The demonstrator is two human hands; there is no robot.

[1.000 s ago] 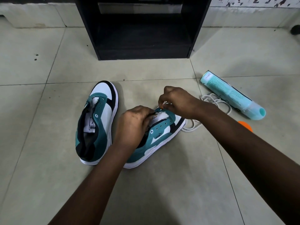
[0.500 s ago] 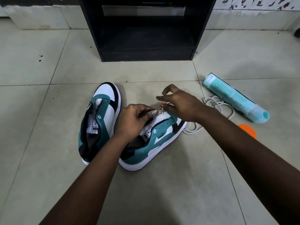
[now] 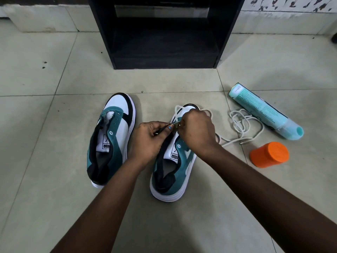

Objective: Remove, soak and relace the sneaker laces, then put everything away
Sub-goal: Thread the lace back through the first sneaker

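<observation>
The head view looks down at two bare arms that reach forward over a tiled floor (image 3: 54,198). The left hand (image 3: 147,141) is curled over the near side of the right sneaker (image 3: 175,161), and its fingers pinch the dark edge by the lace holes. The right hand (image 3: 197,132) is bent down over the front of that shoe, and its fingertips pinch the tip of a white lace (image 3: 237,125). The two hands almost touch. The rest of the lace lies in loose loops on the floor to the right, next to a blue spray can (image 3: 262,112) lying on its side and near an orange cap (image 3: 269,154). The left sneaker (image 3: 113,137) sits just beside the other one and has no lace. A black shelf (image 3: 164,33) stands behind them. The hands hide which hole the lace goes in.
</observation>
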